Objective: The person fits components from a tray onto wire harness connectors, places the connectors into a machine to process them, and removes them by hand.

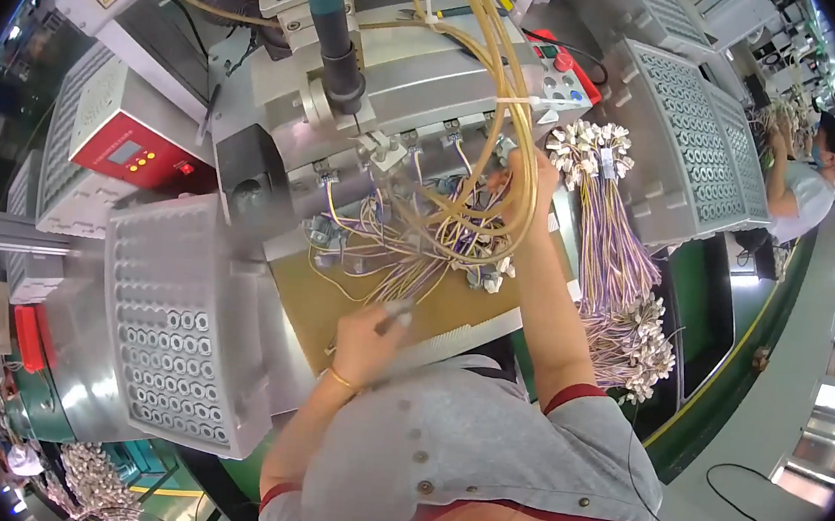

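Note:
My left hand [367, 343] is low over the brown work board [318, 303], its fingers curled together and a grey cover on one fingertip. Those fingertips are at the near ends of a tangle of yellow, white and purple wires [406, 278]; what they pinch is too small to make out. Partly behind yellowish tubes [523, 120], my right hand [532, 183] bends its fingers at the right end of a metal fixture bar [344, 185]. Wires with small connectors hang from that bar. The tubes hide what the right fingers grip.
A machine head with a dark cylindrical tool [333, 41] stands over the bar. To the right lie bundled wires with white connectors [620, 240] and a red control box [569, 69]. Grey trays of round parts [169, 337] flank the bench. A co-worker [809, 178] sits far right.

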Demonstrator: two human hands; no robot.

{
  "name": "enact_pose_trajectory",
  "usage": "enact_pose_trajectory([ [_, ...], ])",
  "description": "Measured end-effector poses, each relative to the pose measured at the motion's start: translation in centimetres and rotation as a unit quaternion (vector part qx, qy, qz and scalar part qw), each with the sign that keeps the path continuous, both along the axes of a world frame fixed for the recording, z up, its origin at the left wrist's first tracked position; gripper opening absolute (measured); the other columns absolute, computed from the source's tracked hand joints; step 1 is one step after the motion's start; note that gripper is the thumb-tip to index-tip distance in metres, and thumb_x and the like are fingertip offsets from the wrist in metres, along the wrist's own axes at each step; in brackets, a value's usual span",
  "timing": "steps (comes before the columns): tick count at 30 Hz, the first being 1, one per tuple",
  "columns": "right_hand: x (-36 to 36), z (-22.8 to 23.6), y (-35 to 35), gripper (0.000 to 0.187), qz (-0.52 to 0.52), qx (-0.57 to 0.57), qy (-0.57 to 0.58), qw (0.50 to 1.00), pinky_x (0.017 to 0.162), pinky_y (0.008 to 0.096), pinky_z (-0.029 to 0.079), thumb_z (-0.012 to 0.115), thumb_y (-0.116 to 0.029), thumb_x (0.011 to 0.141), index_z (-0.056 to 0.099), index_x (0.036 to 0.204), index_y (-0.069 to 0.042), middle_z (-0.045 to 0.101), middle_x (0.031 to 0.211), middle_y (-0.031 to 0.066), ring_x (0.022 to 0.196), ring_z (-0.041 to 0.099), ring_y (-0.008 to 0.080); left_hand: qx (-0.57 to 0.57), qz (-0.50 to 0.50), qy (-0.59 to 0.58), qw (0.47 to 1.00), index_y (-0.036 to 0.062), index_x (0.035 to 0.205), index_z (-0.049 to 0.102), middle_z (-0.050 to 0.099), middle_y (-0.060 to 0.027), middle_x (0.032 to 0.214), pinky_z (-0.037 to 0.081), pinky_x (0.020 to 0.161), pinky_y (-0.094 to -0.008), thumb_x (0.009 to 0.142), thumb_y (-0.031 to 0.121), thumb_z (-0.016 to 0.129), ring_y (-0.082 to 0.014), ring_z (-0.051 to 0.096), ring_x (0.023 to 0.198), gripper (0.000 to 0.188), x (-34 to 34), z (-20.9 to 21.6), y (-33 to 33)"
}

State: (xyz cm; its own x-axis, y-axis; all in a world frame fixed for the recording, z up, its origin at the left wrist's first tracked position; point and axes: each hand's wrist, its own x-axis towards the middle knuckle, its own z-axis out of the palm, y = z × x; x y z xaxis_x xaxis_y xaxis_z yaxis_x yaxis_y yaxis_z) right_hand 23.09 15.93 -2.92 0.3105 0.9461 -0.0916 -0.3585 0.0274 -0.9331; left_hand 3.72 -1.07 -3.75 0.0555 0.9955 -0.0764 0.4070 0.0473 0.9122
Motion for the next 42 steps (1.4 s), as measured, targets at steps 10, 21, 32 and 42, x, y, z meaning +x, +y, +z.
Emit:
enact_pose_trajectory([
  [10, 1.1, 2.8, -0.1, 0.018, 0.065, -0.042, -0.238, 0.968, 0.041, 0.0239, 0.04, 0.053, -0.014, 0.072, 0.057, 0.072, 0.004, 0.053, 0.053, 0.0061, 0.046, 0.055, 0.0154, -0.07, -0.074, 0.139, 0.985, 0.0033, 0.091, 0.062, 0.058, -0.0079, 0.069, 0.044, 0.054, -0.0253, 0.069, 0.002, 0.059, -0.0166, 0.055, 0.059, 0.022, -6.2, 3.8, -0.9],
  [21, -8.3, 2.5, -10.4, 0.013, 0.308, 0.349, -0.368, 0.805, 0.045, 0.0289, 0.037, 0.063, -0.005, 0.063, 0.057, 0.074, 0.0, 0.049, 0.061, 0.0094, 0.051, 0.047, 0.0219, 0.08, 0.103, 0.082, 0.988, 0.001, 0.09, 0.062, 0.06, -0.0043, 0.074, 0.041, 0.056, -0.0232, 0.066, -0.001, 0.062, -0.0103, 0.053, 0.062, 0.024, -9.3, 7.5, -2.1],
  [32, -9.3, 4.9, -10.9, 0.015, 0.418, 0.34, -0.339, 0.772, 0.041, 0.0292, 0.033, 0.06, -0.002, 0.065, 0.046, 0.065, -0.002, 0.042, 0.054, 0.0063, 0.046, 0.043, 0.0203, 0.095, 0.334, 0.504, 0.791, 0.0034, 0.086, 0.061, 0.06, -0.01, 0.077, 0.043, 0.063, -0.0361, 0.075, 0.027, 0.058, -0.0255, 0.055, 0.071, 0.027, -27.6, -1.7, -4.8],
  [42, -8.8, 5.0, -10.9, 0.011, 0.437, 0.174, -0.229, 0.852, 0.039, 0.0222, 0.03, 0.059, -0.004, 0.071, 0.049, 0.067, 0.0, 0.042, 0.049, 0.0028, 0.043, 0.039, 0.0065, 0.08, 0.414, 0.419, 0.804, 0.0058, 0.099, 0.059, 0.059, -0.0121, 0.096, 0.041, 0.078, -0.0413, 0.076, 0.027, 0.056, -0.029, 0.055, 0.089, 0.031, -25.5, -0.2, -4.7],
])
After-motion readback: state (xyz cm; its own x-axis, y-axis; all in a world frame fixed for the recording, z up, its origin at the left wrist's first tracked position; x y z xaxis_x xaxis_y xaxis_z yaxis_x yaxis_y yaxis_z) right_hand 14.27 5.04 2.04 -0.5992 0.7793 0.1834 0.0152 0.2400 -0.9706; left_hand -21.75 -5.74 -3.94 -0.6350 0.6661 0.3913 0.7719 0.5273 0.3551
